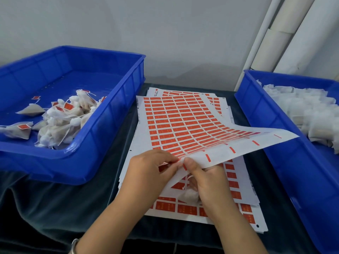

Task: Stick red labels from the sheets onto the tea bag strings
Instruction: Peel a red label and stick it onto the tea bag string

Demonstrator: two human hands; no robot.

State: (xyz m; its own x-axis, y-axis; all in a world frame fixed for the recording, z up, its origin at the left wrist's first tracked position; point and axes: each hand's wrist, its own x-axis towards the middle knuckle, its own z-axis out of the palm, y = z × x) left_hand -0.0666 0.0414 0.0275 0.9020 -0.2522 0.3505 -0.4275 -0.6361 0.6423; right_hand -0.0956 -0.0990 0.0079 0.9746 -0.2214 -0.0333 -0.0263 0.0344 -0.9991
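A stack of white sheets covered with red labels [183, 118] lies in the middle of the dark table. The top sheet's near edge is lifted and bent upward. My left hand [150, 171] pinches a red label [176, 160] at that lifted edge. My right hand [207, 182] grips the bent edge of the sheet with its thumb on top. A white tea bag [190, 196] shows under my right palm, tucked in its lower fingers. The tea bag's string is hidden.
A blue tray [102, 136] on the left holds tea bags with red labels [60, 116]. A second blue tray [275, 125] on the right holds a pile of plain white tea bags [308, 110]. White pipes [271, 39] stand at the back right.
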